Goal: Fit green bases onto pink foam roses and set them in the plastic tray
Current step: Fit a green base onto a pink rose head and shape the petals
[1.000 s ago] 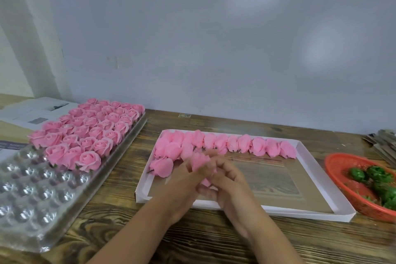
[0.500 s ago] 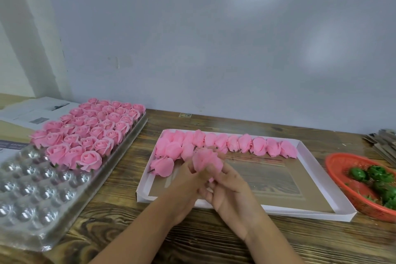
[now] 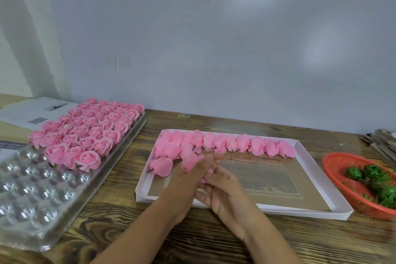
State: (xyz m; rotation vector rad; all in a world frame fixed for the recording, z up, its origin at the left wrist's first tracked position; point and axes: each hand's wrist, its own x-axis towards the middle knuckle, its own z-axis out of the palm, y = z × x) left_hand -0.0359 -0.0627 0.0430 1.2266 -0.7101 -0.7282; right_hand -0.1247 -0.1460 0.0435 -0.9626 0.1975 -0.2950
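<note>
Hands [image 3: 205,180] together around one soft pink foam rose [image 3: 191,162], petals furled, base hidden.

Probably a craft workbench: rose-filled plastic tray [image 3: 120,152], wooden table [image 3: 214,242].

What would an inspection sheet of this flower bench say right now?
Surface: wooden table, dark grain.
Job's things: plastic tray, far part filled with roses, near cups bare; white box with a row of loose roses; red basket of green bases.
Clutter: papers far left; grey stack far right.
Fingers: left hand and right hand together hold one rose.
Cables: nothing seen.
Surroundings: pale wall.
</note>
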